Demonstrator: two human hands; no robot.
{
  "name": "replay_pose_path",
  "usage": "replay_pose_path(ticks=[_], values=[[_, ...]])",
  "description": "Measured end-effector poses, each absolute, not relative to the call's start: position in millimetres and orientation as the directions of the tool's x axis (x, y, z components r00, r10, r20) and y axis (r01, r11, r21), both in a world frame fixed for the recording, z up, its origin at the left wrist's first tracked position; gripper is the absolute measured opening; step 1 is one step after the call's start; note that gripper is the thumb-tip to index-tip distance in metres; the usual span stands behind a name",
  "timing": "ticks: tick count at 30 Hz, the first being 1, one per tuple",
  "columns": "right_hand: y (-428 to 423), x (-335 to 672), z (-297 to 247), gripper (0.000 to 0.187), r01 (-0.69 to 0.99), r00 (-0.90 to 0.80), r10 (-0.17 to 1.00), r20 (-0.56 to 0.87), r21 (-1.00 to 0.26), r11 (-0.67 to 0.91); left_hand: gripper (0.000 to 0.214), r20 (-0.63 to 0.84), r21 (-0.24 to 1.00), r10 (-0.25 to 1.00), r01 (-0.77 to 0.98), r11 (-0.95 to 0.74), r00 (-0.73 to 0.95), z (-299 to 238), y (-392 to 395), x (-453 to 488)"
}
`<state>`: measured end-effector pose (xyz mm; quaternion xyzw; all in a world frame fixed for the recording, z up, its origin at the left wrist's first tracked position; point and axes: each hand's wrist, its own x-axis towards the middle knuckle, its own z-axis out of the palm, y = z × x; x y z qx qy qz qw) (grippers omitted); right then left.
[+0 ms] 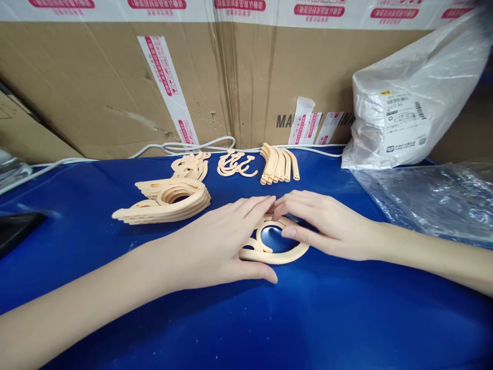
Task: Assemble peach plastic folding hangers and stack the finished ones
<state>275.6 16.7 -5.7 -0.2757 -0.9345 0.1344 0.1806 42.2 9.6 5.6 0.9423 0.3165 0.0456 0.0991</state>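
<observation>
A beige plastic hanger piece (283, 256) with a ring-shaped opening lies flat on the blue table. Over its left end rests my left hand (227, 244), with the fingers stretched out together along the far side and the thumb apart on the near side. My right hand (327, 226) has bent fingers around the far right part of the same piece, its thumb at the ring and its fingertips close to those of my left hand. Both hands hide part of the piece. Behind my left hand sits a stack of similar hanger pieces (173, 208).
At the back stand smaller beige parts (190, 167), several hooks (231, 163) and a row of curved arms (278, 163). A white cable (154, 148) runs along the cardboard box (246, 77). At right are a white plastic bag (370, 123) and clear film (435, 200); a black object (19, 231) lies left.
</observation>
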Motion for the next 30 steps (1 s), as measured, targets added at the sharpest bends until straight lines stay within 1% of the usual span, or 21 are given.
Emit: replay_pose_path(ticks=[2,4,7,9,11,13,14,15,17,19,20,22,25,28,30], values=[[20.1,277.6,-5.1,0.028,0.502,-0.705,0.631,0.324,-0.401,0.767,0.078,0.010,0.250,0.604,0.583,-0.773,0.797,3.3,8.7,43.3],[23.9,280.2,-4.3,0.029,0.536,-0.626,0.701,0.342,-0.465,0.705,0.071,0.025,0.245,0.597,0.574,-0.781,0.802,2.0,7.4,45.4],[29.0,283.7,-4.1,0.032,0.561,-0.542,0.773,0.330,-0.542,0.625,0.071,0.060,0.161,0.584,0.570,-0.806,0.809,6.5,4.2,48.3],[31.4,285.0,-5.4,0.033,0.564,-0.513,0.791,0.333,-0.564,0.603,0.071,0.079,0.100,0.602,0.595,-0.798,0.795,15.9,2.5,46.3],[33.1,285.0,-7.7,0.034,0.565,-0.505,0.797,0.331,-0.571,0.595,0.066,0.104,0.068,0.638,0.635,-0.770,0.763,29.1,3.0,37.7],[34.3,283.7,-10.7,0.032,0.562,-0.531,0.789,0.310,-0.568,0.602,0.060,0.109,0.084,0.675,0.669,-0.738,0.730,42.6,7.1,21.3],[34.9,282.6,-12.4,0.029,0.558,-0.555,0.776,0.300,-0.557,0.614,0.058,0.139,0.086,0.695,0.690,-0.719,0.706,48.3,10.7,10.6],[35.5,281.3,-14.1,0.027,0.552,-0.585,0.757,0.292,-0.540,0.635,0.059,0.202,0.089,0.698,0.697,-0.711,0.687,52.9,15.2,-1.2],[36.8,278.8,-17.5,0.021,0.536,-0.649,0.707,0.280,-0.491,0.687,0.055,0.192,0.089,0.754,0.754,-0.651,0.629,58.3,25.7,-25.5],[38.3,277.1,-20.5,0.016,0.519,-0.694,0.664,0.278,-0.446,0.729,0.053,0.199,0.096,0.779,0.779,-0.620,0.595,59.5,36.0,-47.2],[38.9,276.9,-21.7,0.014,0.511,-0.708,0.649,0.278,-0.433,0.743,0.054,0.190,0.066,0.782,0.787,-0.613,0.594,59.3,40.2,-56.1],[39.9,277.6,-23.7,0.010,0.505,-0.720,0.634,0.282,-0.414,0.757,0.061,0.179,0.044,0.807,0.814,-0.579,0.563,58.7,45.7,-68.9],[40.5,280.2,-25.4,0.010,0.503,-0.732,0.622,0.279,-0.396,0.768,0.069,0.099,0.052,0.865,0.865,-0.498,0.492,58.8,47.2,-77.7],[40.6,282.3,-26.0,0.012,0.503,-0.738,0.613,0.281,-0.376,0.778,0.080,0.063,0.055,0.885,0.883,-0.465,0.462,57.7,46.3,-80.6],[40.4,283.0,-26.1,0.012,0.502,-0.743,0.604,0.288,-0.357,0.788,0.081,0.057,0.058,0.893,0.891,-0.450,0.447,55.4,46.9,-82.0]])
